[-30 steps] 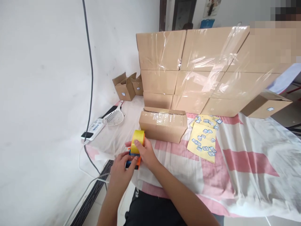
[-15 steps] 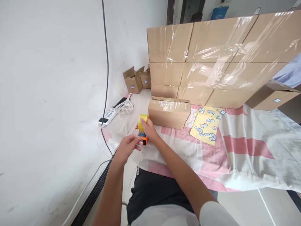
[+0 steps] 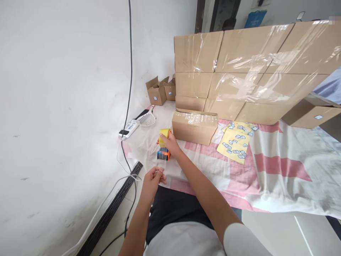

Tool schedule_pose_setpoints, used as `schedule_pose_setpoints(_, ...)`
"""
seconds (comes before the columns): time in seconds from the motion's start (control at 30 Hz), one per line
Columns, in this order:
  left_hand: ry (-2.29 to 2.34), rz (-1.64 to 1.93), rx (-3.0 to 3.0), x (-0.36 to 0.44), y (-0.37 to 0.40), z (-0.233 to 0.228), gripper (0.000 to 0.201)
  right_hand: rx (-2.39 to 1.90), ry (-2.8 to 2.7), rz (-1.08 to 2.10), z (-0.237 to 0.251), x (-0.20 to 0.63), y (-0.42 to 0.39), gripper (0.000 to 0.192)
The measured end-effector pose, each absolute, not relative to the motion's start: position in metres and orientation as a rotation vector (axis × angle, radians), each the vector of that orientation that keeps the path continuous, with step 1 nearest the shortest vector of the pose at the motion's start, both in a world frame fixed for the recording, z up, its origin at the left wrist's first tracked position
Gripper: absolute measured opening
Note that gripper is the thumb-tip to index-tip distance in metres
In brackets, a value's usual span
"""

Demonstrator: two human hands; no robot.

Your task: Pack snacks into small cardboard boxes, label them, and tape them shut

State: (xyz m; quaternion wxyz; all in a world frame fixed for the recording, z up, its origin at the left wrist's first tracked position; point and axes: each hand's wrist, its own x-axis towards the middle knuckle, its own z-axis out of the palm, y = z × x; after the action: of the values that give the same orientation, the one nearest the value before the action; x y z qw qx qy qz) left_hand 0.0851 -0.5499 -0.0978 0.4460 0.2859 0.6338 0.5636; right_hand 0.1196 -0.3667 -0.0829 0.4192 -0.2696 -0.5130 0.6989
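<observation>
My right hand (image 3: 171, 144) is closed around a tape dispenser (image 3: 163, 153) with an orange and blue body and a yellow roll of tape (image 3: 164, 134). From its cutter a strip of clear tape (image 3: 162, 164) stretches down toward me. My left hand (image 3: 155, 178) pinches the free end of that strip, just below the dispenser. A small cardboard box (image 3: 194, 128) lies just right of my right hand, with shiny clear tape along its top and one ragged edge.
Taped cardboard boxes (image 3: 237, 60) form a wall behind. Yellow sheets with stickers (image 3: 234, 144) lie to the right on the striped cloth (image 3: 282, 163). At left are a white slotted scoop (image 3: 146, 119), a power strip (image 3: 129, 128), cables and small open boxes (image 3: 156, 93).
My left hand has drawn back from the dispenser toward my body, pulling out a length of clear tape. The right hand keeps its hold on the dispenser. The view has shifted slightly.
</observation>
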Motion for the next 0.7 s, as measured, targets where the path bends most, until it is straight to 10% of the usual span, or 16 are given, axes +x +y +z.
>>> schedule_pose_setpoints(0.7,1.678,1.286,0.937,0.072,-0.581,-0.181,0.043,-0.94,-1.055,1.981,-0.062,0.117,-0.374,0.025)
